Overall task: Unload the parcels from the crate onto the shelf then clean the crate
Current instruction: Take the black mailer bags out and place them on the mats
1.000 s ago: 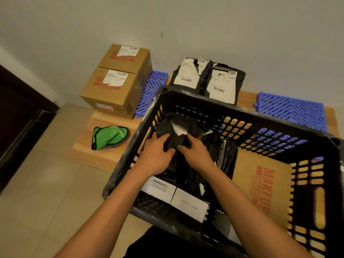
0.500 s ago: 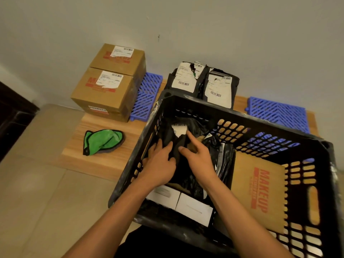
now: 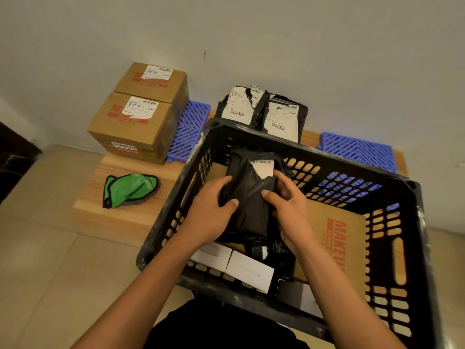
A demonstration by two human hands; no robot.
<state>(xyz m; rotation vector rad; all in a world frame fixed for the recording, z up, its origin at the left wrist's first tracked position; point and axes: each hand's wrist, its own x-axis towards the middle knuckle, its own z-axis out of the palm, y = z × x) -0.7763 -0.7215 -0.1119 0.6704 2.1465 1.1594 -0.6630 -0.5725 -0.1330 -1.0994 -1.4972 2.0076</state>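
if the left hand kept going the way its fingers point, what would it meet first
The left hand already grips the black parcel, so it meets that at once. Past it the line leads toward the crate far wall, though depth is unclear.

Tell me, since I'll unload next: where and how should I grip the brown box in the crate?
Grip the brown box by its upper edge, coming from above. It leans on its side against the crate wall, so probably only that edge is free; other parcels crowd its left.
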